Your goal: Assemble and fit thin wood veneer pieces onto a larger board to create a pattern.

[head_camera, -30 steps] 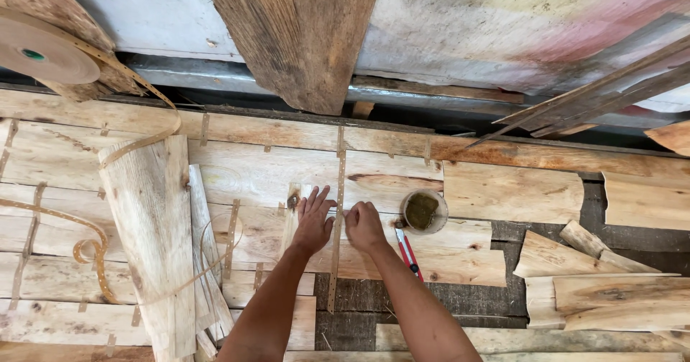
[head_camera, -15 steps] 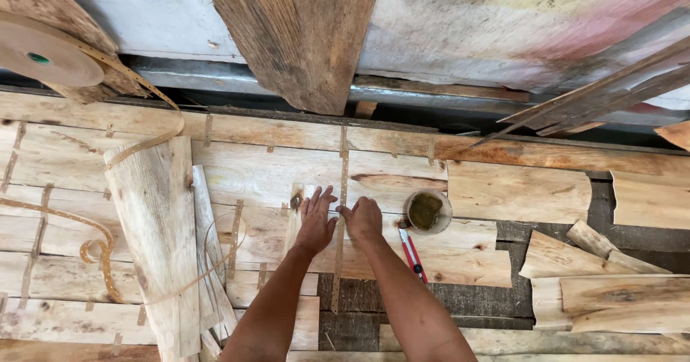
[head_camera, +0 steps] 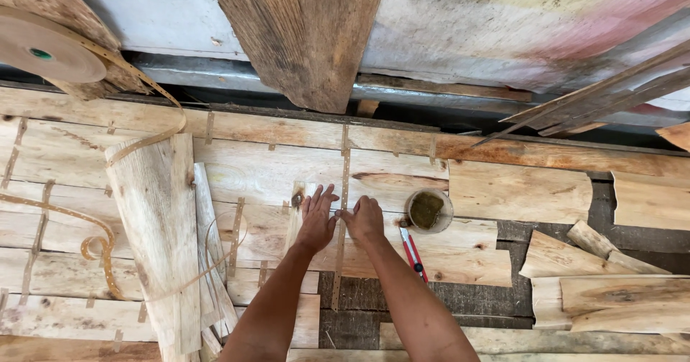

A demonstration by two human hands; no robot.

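Observation:
My left hand [head_camera: 316, 218] lies flat, fingers spread, on a pale wood veneer sheet [head_camera: 273, 182] just left of a vertical strip of brown paper tape [head_camera: 343, 182]. My right hand [head_camera: 365, 217] rests with curled fingers on the same tape strip, pressing it down where two veneer pieces meet. Both forearms reach up from the bottom edge. Neither hand grips anything.
A small round cup [head_camera: 429, 210] with a dark sponge stands right of my right hand, a red-handled cutter [head_camera: 412, 253] below it. A roll of brown tape [head_camera: 43, 49] hangs top left, its strip trailing over a curled veneer piece [head_camera: 154, 240]. Loose veneer scraps [head_camera: 611, 290] lie right.
Both hands have stayed on the tape seam; the left hand's fingers have shifted slightly. The view has drifted a little.

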